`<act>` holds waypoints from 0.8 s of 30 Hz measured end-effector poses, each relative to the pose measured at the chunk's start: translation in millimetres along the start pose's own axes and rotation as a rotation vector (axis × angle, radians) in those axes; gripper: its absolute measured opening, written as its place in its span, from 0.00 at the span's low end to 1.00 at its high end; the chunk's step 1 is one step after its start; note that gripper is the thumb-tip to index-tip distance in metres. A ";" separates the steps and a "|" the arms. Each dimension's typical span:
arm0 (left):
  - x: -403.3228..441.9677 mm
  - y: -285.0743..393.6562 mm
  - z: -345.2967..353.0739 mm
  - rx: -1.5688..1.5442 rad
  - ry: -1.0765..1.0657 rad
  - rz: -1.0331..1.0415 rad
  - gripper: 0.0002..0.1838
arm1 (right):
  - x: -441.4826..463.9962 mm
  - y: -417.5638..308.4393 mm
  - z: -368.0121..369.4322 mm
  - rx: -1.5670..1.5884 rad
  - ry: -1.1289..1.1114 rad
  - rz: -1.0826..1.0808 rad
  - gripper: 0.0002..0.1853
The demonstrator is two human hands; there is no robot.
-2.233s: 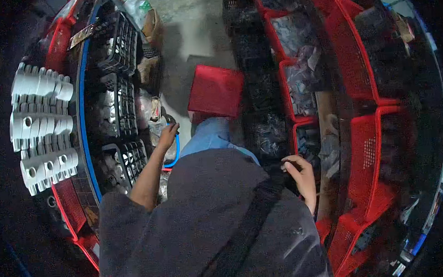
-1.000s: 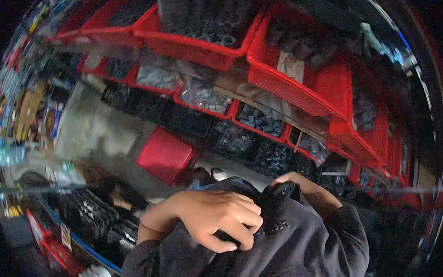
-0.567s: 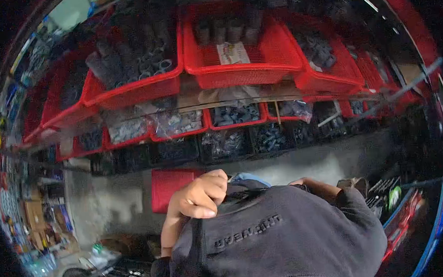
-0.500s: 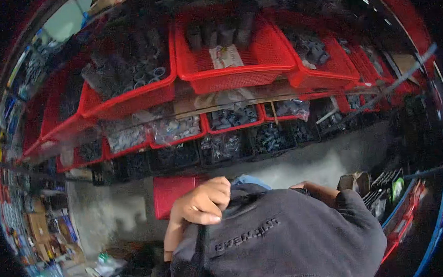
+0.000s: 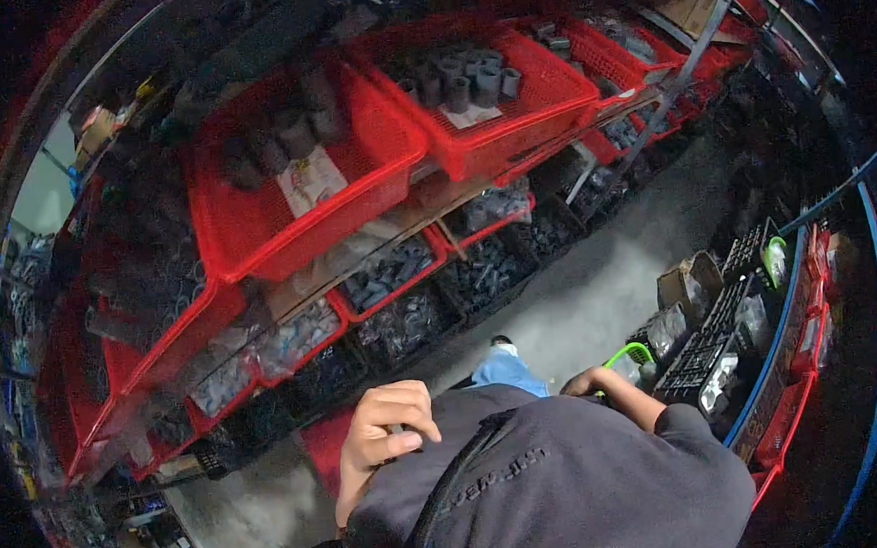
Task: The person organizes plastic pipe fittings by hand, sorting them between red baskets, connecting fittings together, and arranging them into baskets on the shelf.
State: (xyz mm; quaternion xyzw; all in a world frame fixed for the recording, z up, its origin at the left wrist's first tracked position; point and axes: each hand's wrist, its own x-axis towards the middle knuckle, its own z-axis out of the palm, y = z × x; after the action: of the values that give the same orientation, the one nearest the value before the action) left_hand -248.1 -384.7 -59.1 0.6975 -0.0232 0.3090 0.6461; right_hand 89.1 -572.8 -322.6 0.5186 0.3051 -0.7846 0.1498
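My left hand (image 5: pixel 392 427) is raised at the left of my chest, its fingers curled in and the thumb across below them. Whatever is inside the curl is hidden. A dark strap (image 5: pixel 459 476) runs over my grey shirt (image 5: pixel 568 471) to its right. Beyond the shirt my right hand (image 5: pixel 585 379) is low, beside a bright green curved handle (image 5: pixel 626 349). Its fingers are mostly out of sight, and its contact with the handle is unclear.
Red baskets (image 5: pixel 307 221) of grey pipe fittings (image 5: pixel 473 82) line the shelf ahead, with smaller bins (image 5: pixel 389 277) below. Black crates (image 5: pixel 696 365) stand at the right. Part of a red box (image 5: pixel 321 447) shows beside my left hand. A metal bar (image 5: pixel 690 62) crosses the upper right.
The view has swung to the right along the shelf. My left hand was at the strap and now appears beside it. The green handle has come into view by my right hand.
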 end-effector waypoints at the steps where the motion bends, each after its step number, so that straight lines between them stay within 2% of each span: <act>1: 10.0 -5.0 1.4 -0.002 0.025 0.013 0.13 | -8.3 -19.2 -19.7 -0.072 -0.046 0.366 0.18; 2: 22.3 -8.5 0.5 -0.001 0.018 0.017 0.13 | -35.3 -26.7 -25.8 -0.327 0.158 0.029 0.17; 3: 35.5 -10.1 -3.1 0.063 0.032 0.029 0.13 | -60.7 -50.3 -31.4 -0.363 0.395 -0.119 0.19; 4: 49.8 -14.0 -5.9 0.126 0.046 0.044 0.13 | -86.2 -71.7 -35.4 -0.028 0.541 -0.127 0.21; 5: 65.8 -21.8 -5.9 0.104 0.119 0.089 0.18 | -110.4 -84.0 -47.2 -0.119 0.653 -0.255 0.23; 6: 83.4 -32.2 -8.8 0.068 0.130 0.154 0.19 | -141.0 -95.2 -54.2 -0.347 0.813 -0.492 0.24; 8: 129.8 -48.4 -4.5 0.086 0.201 0.232 0.18 | -165.2 -85.6 -82.0 -0.246 0.851 -0.650 0.22; 10: 174.0 -72.3 9.6 0.060 0.270 0.253 0.15 | -202.0 -78.7 -100.9 -0.228 0.852 -0.629 0.21; 15: 265.3 -108.3 42.4 0.169 0.130 0.151 0.11 | -233.1 -32.4 -143.2 -0.151 0.887 -0.653 0.20; 19: 296.8 -124.7 47.2 0.298 0.098 0.061 0.07 | -245.7 -16.5 -163.1 -0.087 0.812 -0.630 0.17; 21: 299.9 -128.6 44.9 0.332 0.103 0.007 0.05 | -265.8 -19.7 -173.0 -0.261 0.294 -0.597 0.12; 22: 301.1 -126.9 42.2 0.343 0.125 -0.008 0.05 | -278.4 -24.6 -176.3 -0.309 0.132 -0.719 0.08; 24: 301.7 -122.3 36.1 0.315 0.039 0.001 0.05 | -285.2 -21.9 -176.3 -0.217 0.042 -0.773 0.11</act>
State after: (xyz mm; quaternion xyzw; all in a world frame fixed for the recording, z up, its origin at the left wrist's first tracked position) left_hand 63.0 -287.0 -27.6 0.7842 0.0378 0.3228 0.5287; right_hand 323.4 -467.4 -106.0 0.3626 0.5619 -0.7355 -0.1085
